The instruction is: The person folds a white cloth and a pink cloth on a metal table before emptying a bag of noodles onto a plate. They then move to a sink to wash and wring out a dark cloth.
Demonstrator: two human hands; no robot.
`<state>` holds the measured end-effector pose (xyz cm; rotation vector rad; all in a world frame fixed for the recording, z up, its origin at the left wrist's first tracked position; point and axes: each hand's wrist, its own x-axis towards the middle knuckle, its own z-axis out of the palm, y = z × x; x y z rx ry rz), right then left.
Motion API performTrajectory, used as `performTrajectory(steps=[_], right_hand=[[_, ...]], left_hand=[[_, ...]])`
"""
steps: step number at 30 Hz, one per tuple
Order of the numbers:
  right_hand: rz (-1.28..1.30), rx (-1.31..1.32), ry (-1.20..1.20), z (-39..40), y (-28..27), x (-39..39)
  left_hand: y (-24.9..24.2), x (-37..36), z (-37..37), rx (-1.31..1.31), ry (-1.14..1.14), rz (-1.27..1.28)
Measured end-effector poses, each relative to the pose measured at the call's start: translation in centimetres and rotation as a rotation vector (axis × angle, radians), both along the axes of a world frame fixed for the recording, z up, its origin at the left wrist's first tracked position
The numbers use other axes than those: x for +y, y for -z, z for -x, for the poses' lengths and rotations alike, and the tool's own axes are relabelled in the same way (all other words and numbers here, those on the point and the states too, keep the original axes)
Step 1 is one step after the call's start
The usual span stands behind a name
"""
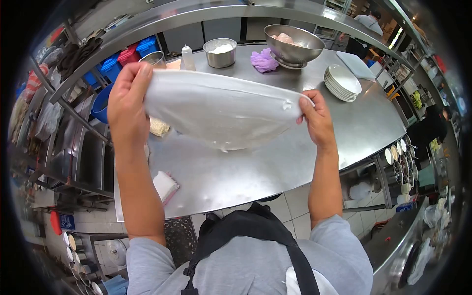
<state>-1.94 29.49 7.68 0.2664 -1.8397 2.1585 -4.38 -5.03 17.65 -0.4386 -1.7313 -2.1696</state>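
A whitish, translucent sheet or bag (216,108) hangs between my two hands above the steel table, its upper edge pulled taut. My left hand (129,101) is closed on its left corner, thumb on top. At its right corner my right hand (315,115) pinches the edge between thumb and fingers. The sheet's lower part sags, and a small white bit clings near my right hand. Partly hidden behind my left wrist lies a pale, crumbly-looking item (159,127) on the table.
Along the table's (255,172) back stand a squeeze bottle (187,58), a pot of white stuff (220,53), a purple cloth (264,61) and a large steel bowl (294,45). Stacked plates (342,82) and a white board (355,65) are right. A folded cloth (165,187) lies front left.
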Motion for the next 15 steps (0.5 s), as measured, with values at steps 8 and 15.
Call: performTrajectory(steps=[8, 15], right_hand=[[0.095, -0.012, 0.434, 1.4, 0.7, -5.1], [0.814, 0.329, 0.049, -2.3, -1.8, 0.7]], left_hand=[[3.1, 11.1, -5.3, 0.51, 0.555, 0.43], [12.2, 9.3, 0.5, -0.288, 0.992, 0.562]])
